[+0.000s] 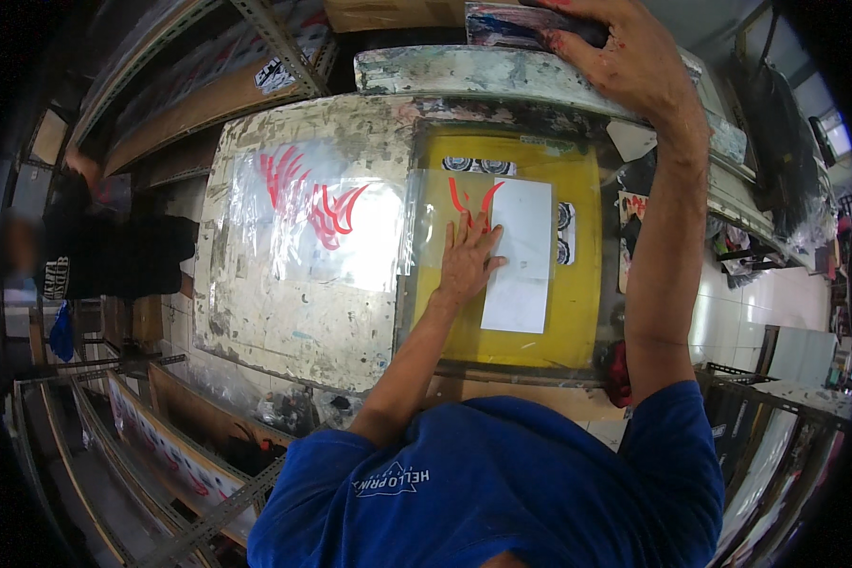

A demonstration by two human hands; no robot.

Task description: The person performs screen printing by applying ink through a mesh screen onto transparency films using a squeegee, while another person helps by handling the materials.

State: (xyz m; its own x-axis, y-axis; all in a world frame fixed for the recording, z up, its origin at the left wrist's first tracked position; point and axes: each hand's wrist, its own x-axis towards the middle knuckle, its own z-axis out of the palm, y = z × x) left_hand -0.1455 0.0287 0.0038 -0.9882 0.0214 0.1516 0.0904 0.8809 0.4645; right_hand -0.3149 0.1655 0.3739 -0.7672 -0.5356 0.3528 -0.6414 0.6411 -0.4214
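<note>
Left hand (468, 257) lies flat, fingers spread, palm down on the clear plastic film with red printed strokes (464, 204), which covers the yellow rectangular printing pad (577, 312). A white rectangular paper sheet (521, 254) sits on the pad just right of this hand, touching the fingertips (the thumb appears to overlap its left edge). Right hand (625, 52) reaches up and away, clenched over the paint-smeared dark squeegee block (511, 26) resting on the raised, paint-crusted screen frame (445, 71). A second clear film sheet with a red wing-like print (317, 204) lies left on the stained worktable (256, 312), well apart from both hands.
</note>
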